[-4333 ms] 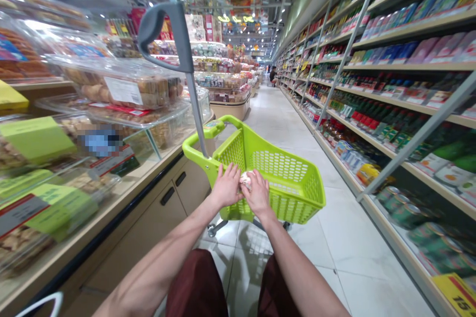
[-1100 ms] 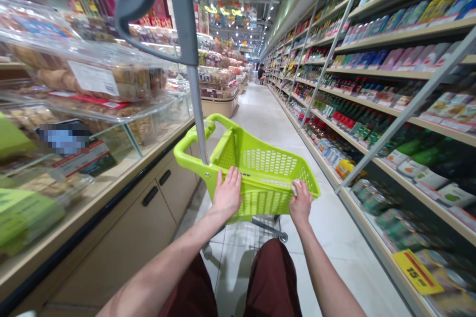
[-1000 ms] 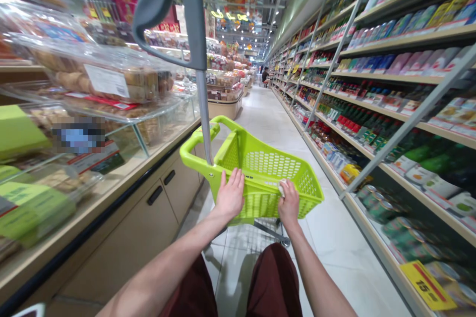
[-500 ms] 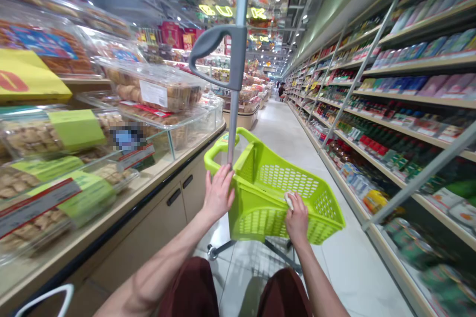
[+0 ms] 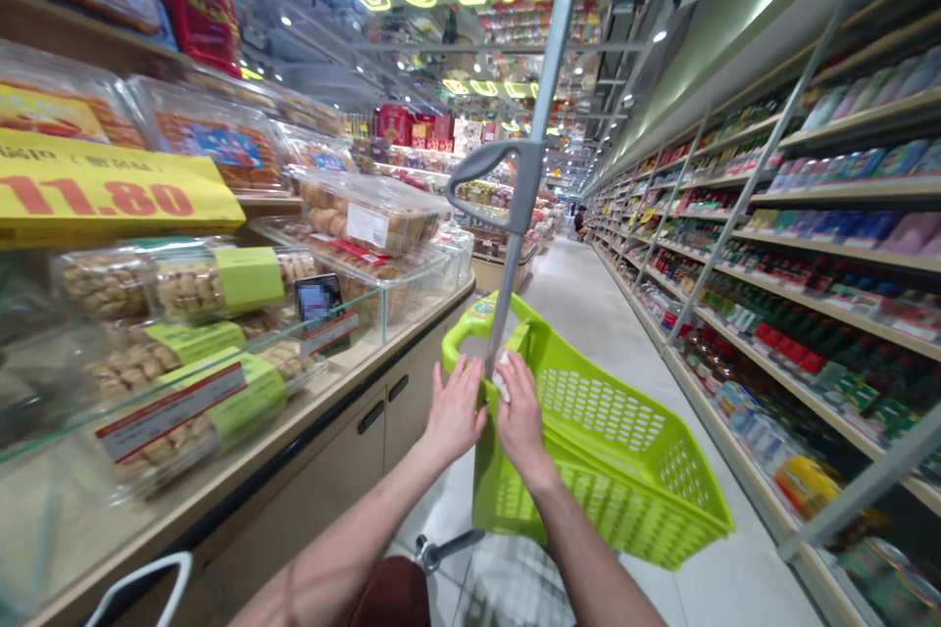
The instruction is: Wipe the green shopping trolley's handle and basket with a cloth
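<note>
The right hand (image 5: 520,411) grips a white wad (image 5: 502,378) just right of the slanting pole (image 5: 509,274); the left hand (image 5: 454,413), fingers loose, lies opposite at the green cart's (image 5: 489,485) rim.

The lime-green perforated plastic basket (image 5: 599,470) looks smooth and glossy; the straight grey metal pole (image 5: 555,54) looks satiny.

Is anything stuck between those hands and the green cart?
Just the white wad, held in the right hand beside the grey pole. Nothing else visible stands between that hand or the left hand and the green cart.
</note>
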